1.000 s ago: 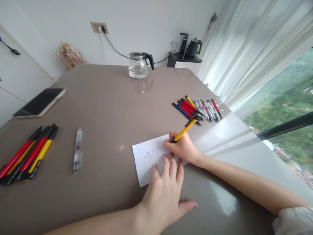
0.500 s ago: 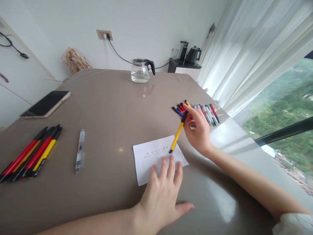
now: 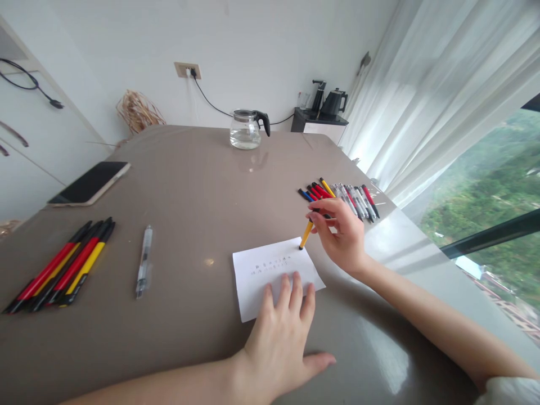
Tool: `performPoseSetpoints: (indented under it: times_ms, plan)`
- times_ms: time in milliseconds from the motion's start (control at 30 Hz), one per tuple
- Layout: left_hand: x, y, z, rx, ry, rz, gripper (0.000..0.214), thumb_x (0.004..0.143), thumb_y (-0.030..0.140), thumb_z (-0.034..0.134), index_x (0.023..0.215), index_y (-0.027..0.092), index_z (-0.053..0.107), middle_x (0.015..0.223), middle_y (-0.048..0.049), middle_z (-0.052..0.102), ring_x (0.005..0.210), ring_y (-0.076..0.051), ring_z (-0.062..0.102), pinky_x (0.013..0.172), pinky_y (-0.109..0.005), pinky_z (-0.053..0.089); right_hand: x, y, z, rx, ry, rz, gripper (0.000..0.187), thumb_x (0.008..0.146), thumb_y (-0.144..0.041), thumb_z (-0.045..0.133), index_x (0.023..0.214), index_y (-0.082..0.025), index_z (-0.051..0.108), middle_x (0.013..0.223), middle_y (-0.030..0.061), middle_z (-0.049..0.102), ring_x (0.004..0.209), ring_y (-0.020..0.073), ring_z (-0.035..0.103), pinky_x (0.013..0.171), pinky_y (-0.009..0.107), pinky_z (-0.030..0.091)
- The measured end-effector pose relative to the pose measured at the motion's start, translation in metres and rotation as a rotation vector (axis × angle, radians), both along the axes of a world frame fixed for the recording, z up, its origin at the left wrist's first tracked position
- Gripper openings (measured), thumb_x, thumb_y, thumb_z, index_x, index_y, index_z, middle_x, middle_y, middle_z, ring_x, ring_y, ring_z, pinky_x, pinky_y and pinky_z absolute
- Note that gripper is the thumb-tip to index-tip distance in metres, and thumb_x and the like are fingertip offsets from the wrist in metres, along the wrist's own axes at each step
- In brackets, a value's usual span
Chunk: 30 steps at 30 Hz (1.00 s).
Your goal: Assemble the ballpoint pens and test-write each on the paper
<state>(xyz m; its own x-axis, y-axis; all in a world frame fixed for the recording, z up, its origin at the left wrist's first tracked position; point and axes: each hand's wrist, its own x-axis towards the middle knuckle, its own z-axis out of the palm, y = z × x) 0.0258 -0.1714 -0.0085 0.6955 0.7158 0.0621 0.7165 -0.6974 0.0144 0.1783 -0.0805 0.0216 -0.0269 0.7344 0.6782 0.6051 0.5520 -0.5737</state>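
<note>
Pen [image 3: 306,233], yellow with black end, pinched tilted in right hand [image 3: 345,236], lower end over white paper [image 3: 248,292] near its far right corner, contact impossible to tell, left hand [image 3: 278,332] spread flat across paper's near part, hands apart, mixed pens [image 3: 351,195] on table [image 3: 189,191] just beyond

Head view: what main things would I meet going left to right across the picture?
Bunch of coloured pens → single clear pen → white sheet → right hand → window.
</note>
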Motion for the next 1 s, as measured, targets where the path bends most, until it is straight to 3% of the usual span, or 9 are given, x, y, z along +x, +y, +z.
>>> performPoseSetpoints:
  times_ms: [233, 500, 600, 767, 1000]
  plan:
    - [-0.001, -0.001, 0.000, -0.025, -0.007, 0.008, 0.078, 0.072, 0.066, 0.013, 0.131, 0.015, 0.025, 0.135, -0.0162, 0.026, 0.121, -0.032, 0.023, 0.089, -0.049, 0.028, -0.005, -0.006, 0.001, -0.050, 0.056, 0.049, 0.040, 0.080, -0.027, 0.046, 0.118, -0.025, 0.036, 0.088, 0.0040, 0.057, 0.078, 0.0136, 0.057, 0.056, 0.024, 0.052]
    - [0.000, -0.001, -0.001, -0.019, 0.005, 0.012, 0.080, 0.072, 0.067, 0.013, 0.131, 0.015, 0.023, 0.135, -0.0160, 0.026, 0.121, -0.032, 0.023, 0.089, -0.048, 0.029, 0.020, 0.012, 0.005, 0.077, -0.033, 0.021, 0.019, 0.076, -0.024, 0.049, 0.095, -0.020, 0.052, 0.092, 0.0059, 0.061, 0.083, 0.0159, 0.059, 0.070, 0.030, 0.050]
    - [0.000, -0.001, -0.001, -0.017, 0.010, 0.010, 0.079, 0.072, 0.066, 0.012, 0.131, 0.015, 0.024, 0.135, -0.0158, 0.025, 0.121, -0.032, 0.024, 0.089, -0.048, 0.030, 0.042, 0.029, -0.007, 0.099, -0.228, 0.041, 0.015, 0.077, -0.021, 0.047, 0.090, -0.019, 0.054, 0.094, 0.0063, 0.061, 0.087, 0.0156, 0.058, 0.074, 0.030, 0.047]
    - [-0.001, -0.001, -0.001, -0.022, 0.001, 0.002, 0.079, 0.073, 0.066, 0.012, 0.131, 0.014, 0.025, 0.135, -0.0169, 0.026, 0.120, -0.033, 0.024, 0.088, -0.049, 0.031, 0.071, 0.046, -0.033, 0.025, -0.786, 0.167, 0.021, 0.078, -0.021, 0.042, 0.088, -0.018, 0.059, 0.100, 0.0068, 0.060, 0.092, 0.0168, 0.055, 0.075, 0.029, 0.044]
    - [-0.002, -0.002, -0.002, -0.025, -0.015, 0.006, 0.079, 0.072, 0.066, 0.012, 0.131, 0.015, 0.023, 0.135, -0.0162, 0.025, 0.121, -0.033, 0.023, 0.088, -0.049, 0.030, 0.080, 0.049, -0.036, -0.042, -0.916, 0.007, 0.027, 0.079, -0.034, 0.044, 0.087, -0.017, 0.062, 0.091, 0.0082, 0.061, 0.083, 0.0171, 0.054, 0.071, 0.028, 0.041]
